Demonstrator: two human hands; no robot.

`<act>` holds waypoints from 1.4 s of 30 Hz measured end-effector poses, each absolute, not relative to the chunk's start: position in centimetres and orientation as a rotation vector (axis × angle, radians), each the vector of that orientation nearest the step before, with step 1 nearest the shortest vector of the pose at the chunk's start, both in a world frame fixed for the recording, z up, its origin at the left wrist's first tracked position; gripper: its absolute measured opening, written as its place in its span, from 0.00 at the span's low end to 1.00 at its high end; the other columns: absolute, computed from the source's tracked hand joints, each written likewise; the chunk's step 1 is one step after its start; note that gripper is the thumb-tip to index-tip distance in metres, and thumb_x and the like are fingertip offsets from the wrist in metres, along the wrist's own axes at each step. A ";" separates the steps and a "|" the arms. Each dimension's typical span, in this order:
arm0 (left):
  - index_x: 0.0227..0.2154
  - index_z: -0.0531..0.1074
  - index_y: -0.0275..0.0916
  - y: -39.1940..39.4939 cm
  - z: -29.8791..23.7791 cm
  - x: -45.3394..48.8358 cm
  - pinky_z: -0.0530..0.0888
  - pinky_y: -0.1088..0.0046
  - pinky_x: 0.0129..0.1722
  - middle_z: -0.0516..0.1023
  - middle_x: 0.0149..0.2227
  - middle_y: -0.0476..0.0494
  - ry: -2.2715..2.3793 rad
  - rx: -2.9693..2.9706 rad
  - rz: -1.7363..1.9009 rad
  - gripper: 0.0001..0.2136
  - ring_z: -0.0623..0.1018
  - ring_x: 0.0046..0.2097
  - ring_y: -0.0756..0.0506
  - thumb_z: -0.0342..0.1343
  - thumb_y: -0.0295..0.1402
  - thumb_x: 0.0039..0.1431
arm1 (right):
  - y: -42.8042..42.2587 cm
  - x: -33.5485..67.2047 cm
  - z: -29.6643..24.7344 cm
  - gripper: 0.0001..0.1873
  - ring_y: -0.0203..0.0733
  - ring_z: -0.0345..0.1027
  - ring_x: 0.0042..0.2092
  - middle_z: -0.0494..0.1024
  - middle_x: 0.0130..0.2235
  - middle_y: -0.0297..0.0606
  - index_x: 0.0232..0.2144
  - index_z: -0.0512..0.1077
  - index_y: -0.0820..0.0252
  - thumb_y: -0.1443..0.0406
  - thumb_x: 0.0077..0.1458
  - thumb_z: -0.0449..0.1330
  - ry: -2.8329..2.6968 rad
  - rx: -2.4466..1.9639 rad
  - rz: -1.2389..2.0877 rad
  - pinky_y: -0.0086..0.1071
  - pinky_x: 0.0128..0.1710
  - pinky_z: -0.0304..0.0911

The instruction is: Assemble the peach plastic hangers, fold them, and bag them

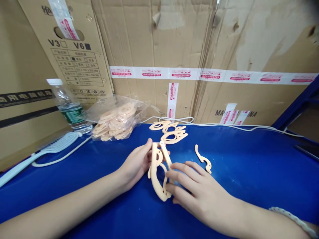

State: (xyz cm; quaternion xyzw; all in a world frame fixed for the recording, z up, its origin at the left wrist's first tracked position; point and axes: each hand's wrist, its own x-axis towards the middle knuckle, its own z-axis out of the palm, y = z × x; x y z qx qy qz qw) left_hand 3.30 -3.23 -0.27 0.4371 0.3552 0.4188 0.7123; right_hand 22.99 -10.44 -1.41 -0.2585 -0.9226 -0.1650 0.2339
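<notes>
Desk [261, 169]: blue top, smooth. Back left: clear bottle [74, 116], white cap, green label, upright. Just right of it, clear plastic bag [118, 121] full of beige pieces. Front of bottle: pale hairbrush [58, 143], bristles up, handle toward left edge, near a white cord [67, 160]. Back middle: cluster of flat beige hanger parts [179, 138], close together. Right of these, nearer: single beige hook piece [199, 157], lying apart. White cable [224, 125] along back edge.
</notes>
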 end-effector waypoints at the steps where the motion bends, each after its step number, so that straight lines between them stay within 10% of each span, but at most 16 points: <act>1: 0.38 0.76 0.33 -3.4 -0.2 3.4 0.75 0.69 0.40 0.82 0.35 0.38 0.788 0.989 0.930 0.18 0.79 0.36 0.44 0.54 0.45 0.62 | -10.2 23.0 -1.5 0.09 0.48 0.64 0.55 0.77 0.48 0.41 0.43 0.72 0.61 0.69 0.66 0.52 -2.534 -0.713 -0.443 0.42 0.53 0.58; 24: 0.27 0.70 0.36 -4.8 -1.1 3.7 0.69 0.77 0.23 0.79 0.20 0.43 0.918 1.363 0.827 0.23 0.76 0.22 0.48 0.54 0.54 0.57 | -9.4 23.9 -1.2 0.19 0.39 0.62 0.31 0.69 0.26 0.34 0.29 0.69 0.61 0.75 0.64 0.42 -2.587 -0.771 -0.533 0.49 0.67 0.39; 36: 0.37 0.71 0.34 -3.6 -0.6 3.2 0.74 0.75 0.29 0.78 0.24 0.44 0.924 1.095 0.888 0.15 0.78 0.27 0.48 0.46 0.40 0.69 | -6.3 29.0 2.1 0.09 0.40 0.67 0.48 0.76 0.37 0.33 0.36 0.69 0.57 0.69 0.66 0.49 -2.725 -0.950 0.081 0.57 0.66 0.32; 42: 0.40 0.70 0.34 -3.5 -0.5 3.3 0.73 0.76 0.30 0.78 0.27 0.45 0.958 1.118 0.878 0.11 0.76 0.28 0.50 0.50 0.38 0.68 | -6.2 29.6 2.8 0.11 0.42 0.66 0.47 0.74 0.44 0.39 0.40 0.72 0.56 0.71 0.63 0.51 -2.814 -1.004 0.323 0.44 0.55 0.58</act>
